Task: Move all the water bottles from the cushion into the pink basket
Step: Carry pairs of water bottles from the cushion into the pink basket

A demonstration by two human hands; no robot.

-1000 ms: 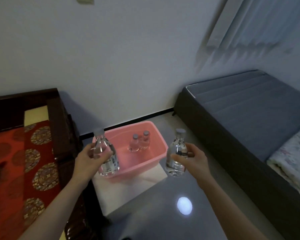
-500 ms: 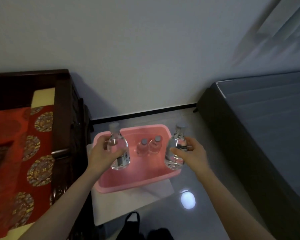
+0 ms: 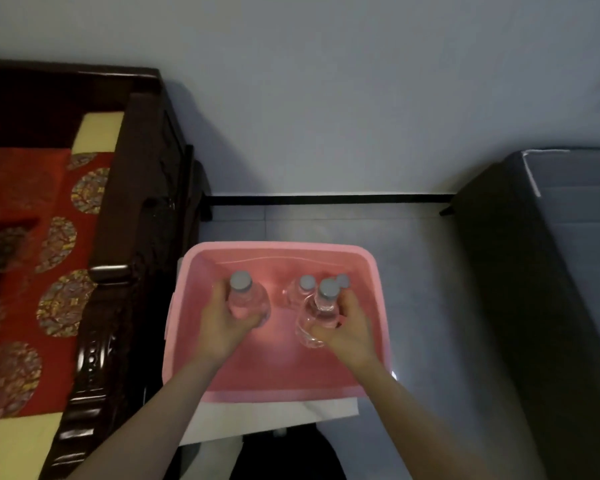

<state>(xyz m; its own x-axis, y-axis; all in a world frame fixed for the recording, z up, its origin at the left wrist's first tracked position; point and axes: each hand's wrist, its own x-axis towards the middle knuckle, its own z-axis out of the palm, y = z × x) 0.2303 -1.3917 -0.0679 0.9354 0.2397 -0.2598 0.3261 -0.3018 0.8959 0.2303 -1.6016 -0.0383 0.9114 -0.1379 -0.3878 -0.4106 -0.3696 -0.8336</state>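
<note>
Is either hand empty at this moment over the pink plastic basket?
No, the left hand grips one clear plastic water bottle and the right hand grips another, both inside the pink plastic basket.

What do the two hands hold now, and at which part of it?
Each hand holds one water bottle by its body, below the cap: the left hand the left bottle, the right hand the right bottle.

Wall (image 3: 326, 98): plain pale, fills the whole top.
Baseboard (image 3: 326, 199): thin black strip where the wall meets the floor.
Floor (image 3: 426, 306): glossy grey tile.
Wooden armrest (image 3: 132, 209): dark carved wood, left side.
White sheet (image 3: 274, 415): flat on the floor, near edge.
Bed (image 3: 551, 271): dark grey, right side.
</note>
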